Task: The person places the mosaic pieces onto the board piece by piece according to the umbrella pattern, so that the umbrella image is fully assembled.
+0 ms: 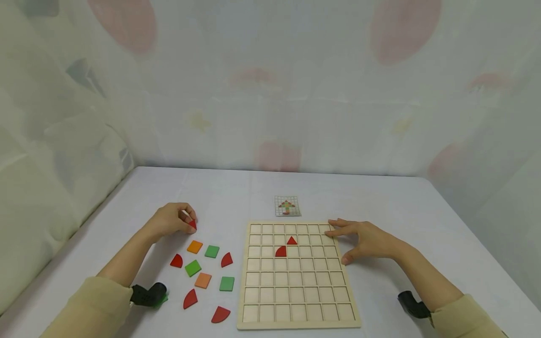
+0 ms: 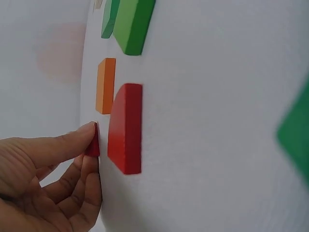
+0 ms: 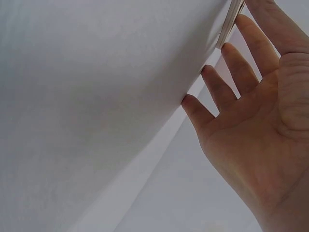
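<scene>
Already the grid board [image 1: 296,277] holds two red pieces [image 1: 286,247]; left hand [image 1: 171,219] pinches a small red piece [image 1: 192,225], right hand [image 1: 365,239] rests flat at the board's right edge.

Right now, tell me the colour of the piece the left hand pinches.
Red; the small piece in the left hand shows best in the head view.

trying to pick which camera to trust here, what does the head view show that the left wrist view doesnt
Only the head view shows the wooden grid board with a red triangle and a red quarter circle set in it, the small pattern card behind it, and the right hand resting with straight fingers at the board's right edge.

Only the left wrist view shows, close up, the fingertips pinching the small red piece just off the white table.

Both show the left hand, that red piece, and loose red, orange and green pieces beside it.
</scene>
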`<state>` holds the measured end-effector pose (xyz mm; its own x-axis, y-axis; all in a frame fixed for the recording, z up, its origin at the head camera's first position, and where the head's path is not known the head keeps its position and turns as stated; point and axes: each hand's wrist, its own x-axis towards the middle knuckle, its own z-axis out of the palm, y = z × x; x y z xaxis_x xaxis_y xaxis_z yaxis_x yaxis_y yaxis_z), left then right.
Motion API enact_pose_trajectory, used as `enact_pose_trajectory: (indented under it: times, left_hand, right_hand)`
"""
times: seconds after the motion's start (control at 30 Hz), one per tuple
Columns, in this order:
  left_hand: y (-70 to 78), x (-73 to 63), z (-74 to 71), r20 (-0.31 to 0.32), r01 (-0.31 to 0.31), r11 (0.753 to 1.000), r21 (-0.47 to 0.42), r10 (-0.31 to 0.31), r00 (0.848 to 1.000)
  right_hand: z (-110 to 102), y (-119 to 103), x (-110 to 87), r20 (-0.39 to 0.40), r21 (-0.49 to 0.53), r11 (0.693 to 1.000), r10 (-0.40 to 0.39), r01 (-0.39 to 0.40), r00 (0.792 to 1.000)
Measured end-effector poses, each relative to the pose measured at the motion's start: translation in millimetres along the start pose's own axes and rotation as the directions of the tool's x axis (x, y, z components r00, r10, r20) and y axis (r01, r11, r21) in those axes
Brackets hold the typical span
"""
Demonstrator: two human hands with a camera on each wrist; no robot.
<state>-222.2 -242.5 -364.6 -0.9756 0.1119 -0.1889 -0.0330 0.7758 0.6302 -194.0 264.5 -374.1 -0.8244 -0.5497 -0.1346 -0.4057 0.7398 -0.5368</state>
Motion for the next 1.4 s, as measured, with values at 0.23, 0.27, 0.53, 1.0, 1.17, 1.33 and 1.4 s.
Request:
enact_pose_trajectory:
  times: [0.23,0.27,0.53,1.0,1.17,1.33,1.4]
  left_hand:
    - [0.3,-0.2,-2.3,0.024,-0.002,0.999,-0.054,0.003,1.000]
    - [0.1,-0.4,-2.8,0.030,0.000,0.998,-0.064,0.002,1.000]
    - [4.1,-0.8,-5.0,0.050,0.015,0.997,-0.077,-0.011,0.999]
    - [42.0,-6.9,6.2,-0.004,-0.100,0.986,-0.131,0.100,0.995]
    - [56.4,-8.7,17.1,0.003,-0.088,0.987,-0.136,0.089,0.996]
    - [74.2,-15.0,25.0,-0.016,-0.105,0.982,-0.157,0.103,0.995]
    - [82.2,-18.6,28.4,-0.015,-0.120,0.978,-0.172,0.119,0.993]
  right_hand:
    - [0.1,-0.1,0.3,0.000,-0.004,1.000,0.006,-0.006,1.000]
    - [0.1,0.0,0.3,0.000,-0.005,1.000,0.009,-0.009,1.000]
    - [-0.7,-0.9,0.0,0.002,-0.010,1.000,0.013,-0.013,1.000]
    - [-1.2,-0.2,0.1,0.002,0.000,1.000,-0.004,0.004,1.000]
    - [-0.7,-0.3,0.1,0.003,0.007,1.000,-0.002,0.002,1.000]
    - [0.0,-0.7,0.2,0.004,0.001,1.000,-0.003,0.003,1.000]
    - [0.0,-0.9,0.0,0.003,-0.001,1.000,-0.004,0.005,1.000]
